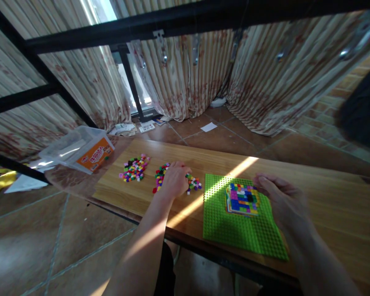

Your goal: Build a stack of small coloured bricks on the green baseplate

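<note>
My left hand (176, 179) is over the middle pile of small toy building bricks (158, 177), which spreads out on both sides of it. Its fingertips are hidden, so I cannot tell whether they grip a brick. A green studded baseplate (222, 230) lies to the right, bearing a low, roughly square block of multicoloured bricks (242, 199) built in several layers. Beside that block's upper right corner is my right hand (279, 197), its thumb and fingers closed together. Whatever they may pinch is too small or hidden to make out.
Another pile of loose bricks (135, 168) lies farther left on the wooden table (111, 191). Past the table's left end stands a clear plastic box (74, 146) with an orange label. Curtains (179, 82) and a dark metal frame (203, 24) rise behind.
</note>
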Demonstrator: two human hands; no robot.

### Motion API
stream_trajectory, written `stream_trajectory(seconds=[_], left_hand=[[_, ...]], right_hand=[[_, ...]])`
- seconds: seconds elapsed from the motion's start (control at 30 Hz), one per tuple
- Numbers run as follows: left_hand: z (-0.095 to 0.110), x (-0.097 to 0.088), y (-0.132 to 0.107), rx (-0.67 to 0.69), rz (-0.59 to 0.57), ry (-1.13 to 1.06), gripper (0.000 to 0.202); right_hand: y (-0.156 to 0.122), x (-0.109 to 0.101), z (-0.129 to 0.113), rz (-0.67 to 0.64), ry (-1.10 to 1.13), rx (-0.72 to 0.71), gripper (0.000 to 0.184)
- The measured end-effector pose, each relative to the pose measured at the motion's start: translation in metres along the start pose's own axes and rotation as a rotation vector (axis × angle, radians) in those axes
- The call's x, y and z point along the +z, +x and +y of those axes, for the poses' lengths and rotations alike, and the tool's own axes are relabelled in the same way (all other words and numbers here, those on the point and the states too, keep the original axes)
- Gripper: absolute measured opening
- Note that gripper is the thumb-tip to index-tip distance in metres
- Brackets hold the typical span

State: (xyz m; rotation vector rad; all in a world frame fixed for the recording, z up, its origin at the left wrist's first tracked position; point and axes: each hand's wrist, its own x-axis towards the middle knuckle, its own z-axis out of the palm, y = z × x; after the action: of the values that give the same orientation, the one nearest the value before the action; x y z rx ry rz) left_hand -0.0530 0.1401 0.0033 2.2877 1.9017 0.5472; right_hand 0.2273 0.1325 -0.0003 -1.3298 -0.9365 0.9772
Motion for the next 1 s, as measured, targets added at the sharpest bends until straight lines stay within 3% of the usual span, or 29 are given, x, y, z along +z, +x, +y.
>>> stream_trajectory(seconds=[0.23,0.33,0.43,0.57,0.7,0.8,1.0], left_hand=[[-0.002,0.002,0.001,-0.01,-0.01,0.041,0.017],[0.001,-0.003,0.002,0.015,0.047,-0.012,0.013],[0.017,-0.008,0.002,0.037,0.149,-0.213,0.014],[0.055,-0.006,-0.004,0.103,0.207,-0.575,0.012],[0.091,0.003,-0.011,0.122,0.192,-0.794,0.017],[0.107,0.005,-0.012,0.126,0.165,-0.942,0.016],[0.116,0.003,-0.007,0.007,0.034,-1.271,0.015]], right_hand=[[-0.001,0.003,-0.003,0.023,0.002,-0.021,0.013],[-0.002,0.004,-0.007,0.004,-0.016,-0.073,0.014],[-0.008,0.008,-0.016,-0.034,-0.014,-0.107,0.016],[-0.017,0.017,-0.03,-0.158,-0.001,-0.142,0.018],[-0.024,0.021,-0.042,-0.232,-0.118,-0.278,0.017],[-0.028,0.02,-0.049,-0.32,-0.161,-0.347,0.016],[-0.028,0.017,-0.049,-0.387,-0.066,-0.25,0.008]])
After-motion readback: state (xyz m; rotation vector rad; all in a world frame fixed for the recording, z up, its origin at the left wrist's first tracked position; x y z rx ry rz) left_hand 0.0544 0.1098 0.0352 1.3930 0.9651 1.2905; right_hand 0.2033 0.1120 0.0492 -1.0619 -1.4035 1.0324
